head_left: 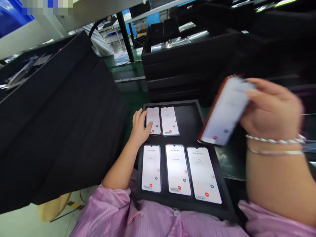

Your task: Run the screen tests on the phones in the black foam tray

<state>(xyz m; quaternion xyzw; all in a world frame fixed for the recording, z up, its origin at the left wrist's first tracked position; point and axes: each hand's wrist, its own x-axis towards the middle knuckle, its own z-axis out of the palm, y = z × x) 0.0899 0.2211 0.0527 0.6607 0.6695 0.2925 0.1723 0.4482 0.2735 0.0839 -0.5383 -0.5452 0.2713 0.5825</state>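
Raised at the right, my right hand grips a smartphone with a lit white screen and a reddish edge; both are blurred by motion. My left hand has its fingers spread over the left edge of the back-left phone, which lies in a black tray. Beside that phone lies a second one. Along the front row are three more lit phones: a left one, a middle one and a right one. Their screens show a red round button.
A tall stack of black trays rises behind the tray, with phones in its top one. Another dark stack stands close on my left. A grey frame beam crosses above. Dark shelving fills the upper right.
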